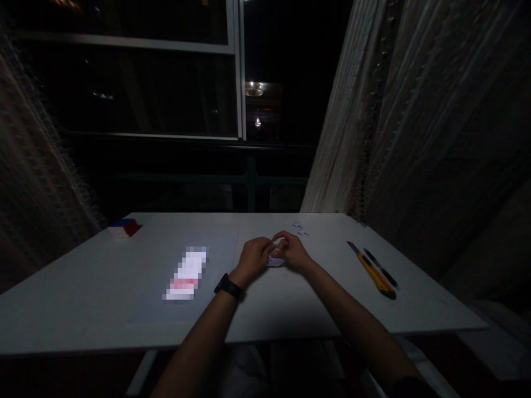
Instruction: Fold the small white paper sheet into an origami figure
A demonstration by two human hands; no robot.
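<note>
My left hand and my right hand meet at the middle of a white table. Both have their fingers curled and pinched on a small piece of white folded paper that lies between them on the tabletop. Most of the paper is hidden by the fingers. A black watch sits on my left wrist.
A yellow utility knife and a dark pen lie at the right. A blurred white and red sheet lies at the left, a red and blue block at the far left corner. Small paper scraps lie beyond my hands. Curtains flank a dark window.
</note>
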